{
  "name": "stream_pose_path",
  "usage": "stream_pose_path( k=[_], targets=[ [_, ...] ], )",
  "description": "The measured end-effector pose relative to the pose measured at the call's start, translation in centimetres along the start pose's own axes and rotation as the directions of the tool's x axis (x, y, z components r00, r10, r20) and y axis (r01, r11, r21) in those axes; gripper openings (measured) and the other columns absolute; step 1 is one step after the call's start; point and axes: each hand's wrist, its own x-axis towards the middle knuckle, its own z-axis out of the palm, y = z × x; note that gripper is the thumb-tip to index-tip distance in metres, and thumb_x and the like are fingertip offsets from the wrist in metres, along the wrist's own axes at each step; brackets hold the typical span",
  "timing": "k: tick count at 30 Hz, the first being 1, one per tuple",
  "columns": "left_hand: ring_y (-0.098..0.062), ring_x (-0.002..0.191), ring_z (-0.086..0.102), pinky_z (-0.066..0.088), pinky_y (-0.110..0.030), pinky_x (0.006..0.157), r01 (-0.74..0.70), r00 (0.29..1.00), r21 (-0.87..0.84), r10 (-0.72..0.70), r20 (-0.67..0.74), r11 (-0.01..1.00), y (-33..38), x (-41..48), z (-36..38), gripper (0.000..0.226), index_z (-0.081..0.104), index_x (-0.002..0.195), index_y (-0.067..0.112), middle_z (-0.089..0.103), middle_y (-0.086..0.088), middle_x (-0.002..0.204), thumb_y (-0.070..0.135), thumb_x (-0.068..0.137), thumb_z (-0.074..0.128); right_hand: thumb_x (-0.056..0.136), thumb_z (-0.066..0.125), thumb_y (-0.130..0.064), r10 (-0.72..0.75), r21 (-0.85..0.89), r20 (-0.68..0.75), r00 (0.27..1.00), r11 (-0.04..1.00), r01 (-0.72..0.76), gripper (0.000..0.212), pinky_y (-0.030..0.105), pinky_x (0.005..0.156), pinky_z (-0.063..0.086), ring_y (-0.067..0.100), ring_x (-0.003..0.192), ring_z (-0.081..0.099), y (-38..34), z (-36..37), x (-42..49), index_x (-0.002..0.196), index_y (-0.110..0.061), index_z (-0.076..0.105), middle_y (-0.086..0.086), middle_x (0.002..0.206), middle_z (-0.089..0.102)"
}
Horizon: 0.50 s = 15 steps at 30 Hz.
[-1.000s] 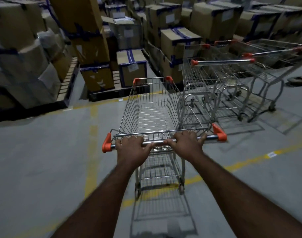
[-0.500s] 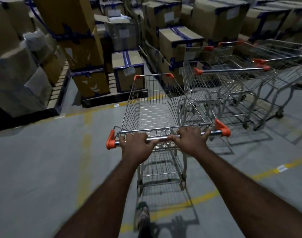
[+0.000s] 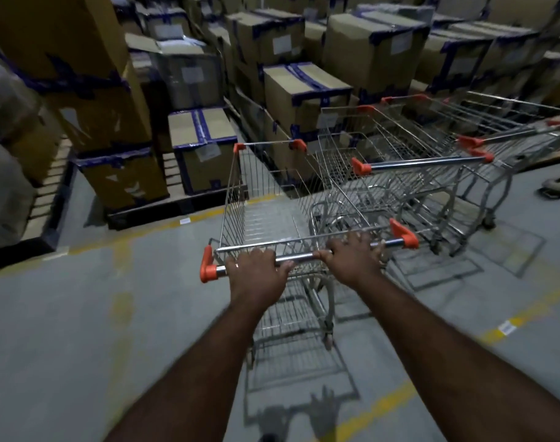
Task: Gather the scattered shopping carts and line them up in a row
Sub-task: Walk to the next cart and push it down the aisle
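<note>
Now closing on the row. Both hands clenched round the handle bar (image 3: 304, 258) of my cart (image 3: 272, 199): left hand (image 3: 256, 274) close to the orange end cap on its side, right hand (image 3: 352, 260) just past the middle, fingers wrapped over the tube. Grip is the same as a second ago; what moved is the cart

- Then: open floor (image 3: 81, 314) between my cart and the parked carts (image 3: 422, 162)
- At this moment: its right wall runs just beside the nearest parked one, wire close on wire; touching or not, I cannot tell
- Basket front has gone forward too, showing over the yellow line (image 3: 205, 215) at the far edge of the floor, near the taped boxes (image 3: 307, 94) on their pallet (image 3: 163, 212)

Cart looks a little skewed against its neighbour, though the wide lens may exaggerate that

Judgement: docking stretch, cart nearly in its slot at the left end of the row. What is left looks like a small swing of the handle to square it up, stopping short of the boxes. Risk: frames or wheels snagging on the neighbour
</note>
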Motion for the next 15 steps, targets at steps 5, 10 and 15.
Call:
stream_pose_path(
  k=[5, 10, 15],
  targets=[
    [-0.028, 0.117, 0.053, 0.024, -0.059, 0.108, 0.009, 0.997, -0.007, -0.008, 0.078, 1.000, 0.1, 4.6, -0.5, 0.054, 0.060, 0.112, 0.028, 0.064, -0.002, 0.117, 0.070, 0.094, 0.033, 0.099, 0.037, -0.063, 0.031, 0.057, 0.008, 0.999, 0.998, -0.031, 0.052, 0.069, 0.115, -0.005, 0.042, 0.152, -0.003, -1.6, -0.7, 3.5, 0.143, -0.036, 0.048, 0.016, 0.164, 0.017],
    [-0.030, 0.120, 0.052, 0.019, -0.062, 0.109, 0.026, 0.988, 0.011, -0.027, 0.149, 1.000, 0.5, 7.5, -0.8, 0.058, 0.059, 0.116, 0.028, 0.062, -0.004, 0.121, 0.072, 0.093, 0.030, 0.099, 0.033, -0.064, 0.004, 0.054, -0.003, 1.000, 0.999, -0.004, 0.053, 0.070, 0.115, -0.007, 0.038, 0.153, -0.002, -1.1, -0.7, 6.2, 0.141, -0.036, 0.049, 0.013, 0.164, 0.020],
    [-0.036, 0.137, 0.039, 0.004, -0.071, 0.112, 0.077, 0.966, 0.046, -0.086, 0.246, 0.996, 1.8, 9.4, -0.7, 0.060, 0.054, 0.132, 0.029, 0.054, -0.010, 0.139, 0.069, 0.096, 0.027, 0.099, 0.031, -0.065, -0.031, 0.049, 0.020, 0.999, 0.998, 0.030, 0.059, 0.069, 0.112, -0.012, 0.040, 0.152, -0.012, -0.3, -1.4, 7.9, 0.151, -0.036, 0.036, 0.012, 0.167, 0.004]
  ],
)
